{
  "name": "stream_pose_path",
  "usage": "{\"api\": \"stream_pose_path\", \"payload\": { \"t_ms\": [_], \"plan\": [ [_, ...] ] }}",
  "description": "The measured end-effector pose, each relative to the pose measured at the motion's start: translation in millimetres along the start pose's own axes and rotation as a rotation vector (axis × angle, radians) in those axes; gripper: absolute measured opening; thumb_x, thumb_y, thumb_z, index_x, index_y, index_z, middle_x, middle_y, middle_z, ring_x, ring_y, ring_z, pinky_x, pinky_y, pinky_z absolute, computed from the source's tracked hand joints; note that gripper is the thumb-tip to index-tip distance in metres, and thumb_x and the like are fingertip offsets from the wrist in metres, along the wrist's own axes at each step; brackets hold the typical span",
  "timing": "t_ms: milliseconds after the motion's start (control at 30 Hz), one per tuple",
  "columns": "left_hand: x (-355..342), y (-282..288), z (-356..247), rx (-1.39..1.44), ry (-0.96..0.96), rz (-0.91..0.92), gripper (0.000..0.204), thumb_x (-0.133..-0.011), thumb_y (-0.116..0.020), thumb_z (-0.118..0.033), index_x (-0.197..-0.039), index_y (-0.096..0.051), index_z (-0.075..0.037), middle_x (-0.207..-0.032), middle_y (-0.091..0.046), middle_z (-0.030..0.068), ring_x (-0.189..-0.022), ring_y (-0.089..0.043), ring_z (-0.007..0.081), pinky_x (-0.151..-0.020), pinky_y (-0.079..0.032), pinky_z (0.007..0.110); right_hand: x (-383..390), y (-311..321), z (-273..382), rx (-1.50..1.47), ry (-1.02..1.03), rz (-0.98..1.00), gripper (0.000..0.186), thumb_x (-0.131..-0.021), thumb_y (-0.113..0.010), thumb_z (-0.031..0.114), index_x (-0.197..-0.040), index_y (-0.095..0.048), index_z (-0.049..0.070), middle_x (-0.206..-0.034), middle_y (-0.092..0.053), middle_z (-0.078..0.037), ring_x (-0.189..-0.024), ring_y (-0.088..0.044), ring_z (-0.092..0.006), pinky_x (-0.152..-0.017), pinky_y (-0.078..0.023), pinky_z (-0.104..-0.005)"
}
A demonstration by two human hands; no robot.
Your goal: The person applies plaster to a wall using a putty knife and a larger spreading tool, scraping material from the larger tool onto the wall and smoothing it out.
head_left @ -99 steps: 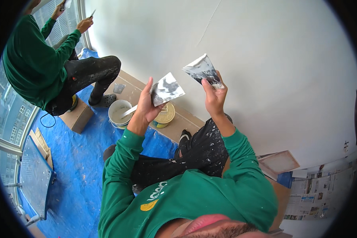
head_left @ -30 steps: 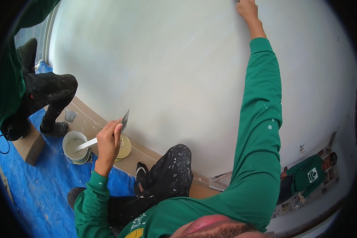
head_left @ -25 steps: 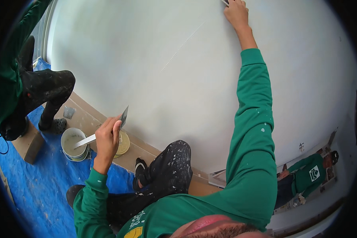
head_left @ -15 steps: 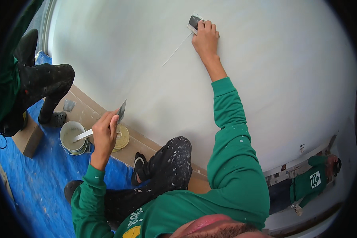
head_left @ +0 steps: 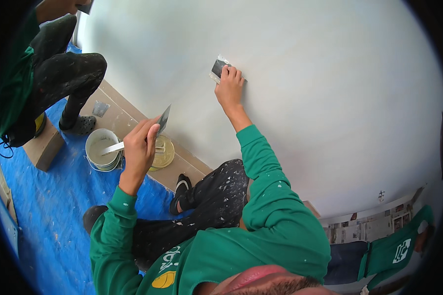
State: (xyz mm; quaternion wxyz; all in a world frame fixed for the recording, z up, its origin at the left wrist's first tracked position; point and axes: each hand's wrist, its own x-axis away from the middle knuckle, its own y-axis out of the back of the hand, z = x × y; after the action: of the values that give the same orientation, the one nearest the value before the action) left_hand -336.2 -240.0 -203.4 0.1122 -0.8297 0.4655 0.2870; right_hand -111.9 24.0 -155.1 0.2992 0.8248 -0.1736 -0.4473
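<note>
Right hand (head_left: 230, 88) clamped on a scraper (head_left: 217, 69), blade flat against the white wall (head_left: 305, 73). Left hand (head_left: 140, 145) gripping a second scraper (head_left: 163, 119), held off the wall, above the bucket (head_left: 102, 150) at the wall's base.

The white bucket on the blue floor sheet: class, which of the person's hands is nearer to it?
Left. The left hand, gripping a putty knife, is just right of the white bucket. The right hand presses a second blade on the wall, far off.
</note>
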Motion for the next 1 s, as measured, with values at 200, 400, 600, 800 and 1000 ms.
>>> {"api": "stream_pose_path", "payload": {
  "t_ms": [200,400,600,800,1000],
  "plan": [
    [0,10,1,-0.017,0.012,-0.042,0.026,-0.103,-0.053,-0.018,-0.105,-0.069,0.002,-0.087,-0.066,0.0169,-0.068,-0.062,0.029,-0.065,-0.049,0.033,29,-24,28,-0.028,-0.038,0.106,0.044,-0.08,-0.065,0.008,-0.121,-0.056,-0.002,-0.113,-0.055,-0.013,-0.106,-0.051,-0.0312,-0.084,-0.044,-0.0471],
    [2,17,25,0.024,0.409,0.003,0.045,-0.107,-0.045,-0.033,-0.101,-0.066,0.006,-0.092,-0.07,0.0121,-0.077,-0.065,0.0244,-0.071,-0.049,0.033,29,5,26,-0.513,-0.115,0.082,0.024,-0.09,-0.059,0.007,-0.111,-0.062,-0.002,-0.109,-0.058,-0.014,-0.104,-0.056,-0.0265,-0.084,-0.047,-0.0398],
    [-2,12,16,1.272,0.89,-0.058,0.061,-0.104,-0.043,-0.051,-0.127,-0.055,0.003,-0.118,-0.066,0.0128,-0.108,-0.066,0.0235,-0.098,-0.051,0.036,55,133,65,-1.52,-0.337,0.115,0.024,-0.096,-0.053,0.003,-0.116,-0.063,-0.006,-0.114,-0.061,-0.013,-0.1,-0.059,-0.0153,-0.082,-0.048,-0.0289],
    [9,10,7,1.608,1.068,0.248,0.057,-0.102,-0.047,-0.052,-0.121,-0.058,0.0,-0.11,-0.069,0.0101,-0.1,-0.069,0.0211,-0.089,-0.056,0.036,91,207,102,-1.374,0.194,-0.253,0.029,-0.09,-0.062,0.006,-0.118,-0.066,-0.001,-0.116,-0.062,-0.014,-0.104,-0.061,-0.0279,-0.091,-0.05,-0.0362],
    [12,5,-17,1.387,1.015,0.135,0.053,-0.105,-0.043,-0.047,-0.123,-0.057,0.001,-0.116,-0.067,0.0125,-0.104,-0.067,0.0221,-0.094,-0.054,0.037,90,176,87,-1.003,0.542,-0.281,0.039,-0.081,-0.072,0.01,-0.119,-0.068,0.006,-0.118,-0.061,-0.011,-0.105,-0.058,-0.0304,-0.089,-0.051,-0.0412]
  ]
}}
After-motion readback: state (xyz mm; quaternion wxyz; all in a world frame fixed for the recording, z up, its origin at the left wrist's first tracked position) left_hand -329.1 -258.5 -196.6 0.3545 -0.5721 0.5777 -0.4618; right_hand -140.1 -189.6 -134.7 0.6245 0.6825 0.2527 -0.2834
